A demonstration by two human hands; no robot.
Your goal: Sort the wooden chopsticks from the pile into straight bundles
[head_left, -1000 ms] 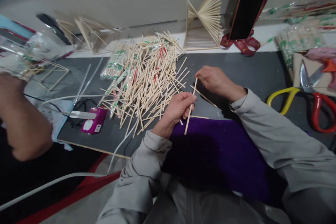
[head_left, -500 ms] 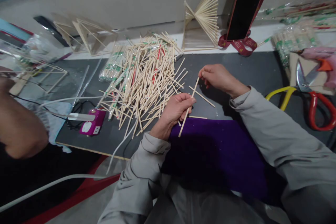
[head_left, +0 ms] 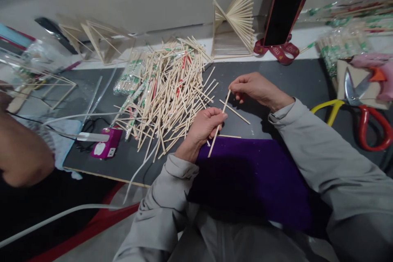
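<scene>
Observed 1 stick (head_left: 214, 141) just right of the stick pile (head_left: 172, 90), pinched mid-length by left hand (head_left: 207, 126) and at its far end by right hand (head_left: 250, 89), presumably for steadiness; noted scissors (head_left: 355, 100) farther right of the pile, probably for reach without crowding

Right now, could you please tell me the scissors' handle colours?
Yellow handle and red handle, best seen in the head view.

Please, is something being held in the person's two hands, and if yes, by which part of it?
A thin wooden stick: the left hand pinches it near its middle, and the right hand has its upper end at the fingertips.
</scene>
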